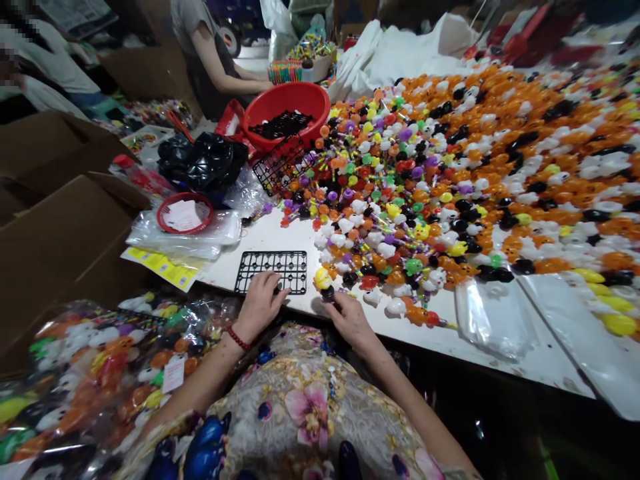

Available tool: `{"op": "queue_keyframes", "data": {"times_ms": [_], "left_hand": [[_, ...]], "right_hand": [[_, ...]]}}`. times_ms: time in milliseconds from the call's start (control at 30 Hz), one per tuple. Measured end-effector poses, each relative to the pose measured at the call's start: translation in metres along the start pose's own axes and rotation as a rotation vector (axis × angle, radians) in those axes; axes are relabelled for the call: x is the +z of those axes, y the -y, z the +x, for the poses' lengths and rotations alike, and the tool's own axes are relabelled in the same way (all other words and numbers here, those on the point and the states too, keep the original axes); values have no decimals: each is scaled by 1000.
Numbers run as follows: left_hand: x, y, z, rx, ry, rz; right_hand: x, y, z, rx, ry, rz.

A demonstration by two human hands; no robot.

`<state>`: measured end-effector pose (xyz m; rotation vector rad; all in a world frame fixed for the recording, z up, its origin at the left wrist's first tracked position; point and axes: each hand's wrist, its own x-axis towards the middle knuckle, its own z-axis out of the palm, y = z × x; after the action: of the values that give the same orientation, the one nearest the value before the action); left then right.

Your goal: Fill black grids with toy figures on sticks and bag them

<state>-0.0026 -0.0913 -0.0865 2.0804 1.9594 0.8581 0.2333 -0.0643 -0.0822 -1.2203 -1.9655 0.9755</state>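
A black plastic grid tray (295, 272) lies flat on the white table in front of me. My left hand (261, 303) rests over its near edge, fingers lying on the bars and the thumb apart. At the table's edge, just right of the grid, my right hand (350, 319) pinches a small dark plastic toy (327, 293) between thumb and fingers. A yellow toy head (322, 277) sits directly above that dark piece; whether the two are joined I cannot tell. Small coloured toys (370, 233) on striped sticks are heaped close beyond the right hand.
Orange, white and black toys (500, 153) are piled across the right. A red basin (287, 97) holds black grids, and another grid (280, 167) leans beside it. Clear bags (493, 323), a small red basket (185, 212) and cardboard boxes (65, 253) surround me. A co-worker (215, 60) is behind.
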Motion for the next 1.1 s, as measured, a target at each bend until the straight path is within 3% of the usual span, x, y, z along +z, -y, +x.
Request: {"op": "queue_keyframes", "data": {"times_ms": [167,367,567,733,867,1000,1100], "left_hand": [[10,18,-24,71,15,211],[22,24,-19,110,8,176],[36,12,-3,117,17,121],[54,-2,5,68,54,137],[63,-11,8,60,92,127],[41,-4,11,103,62,50],[6,25,16,122,89,-27]], "right_hand": [[18,-7,27,2,16,48],[21,-21,69,16,-44,35],[20,-31,116,12,-165,14],[17,-35,139,58,-174,-60],[12,-27,141,-53,-219,-157],[8,-10,130,-126,-288,-113],[21,5,115,13,-156,65]]}}
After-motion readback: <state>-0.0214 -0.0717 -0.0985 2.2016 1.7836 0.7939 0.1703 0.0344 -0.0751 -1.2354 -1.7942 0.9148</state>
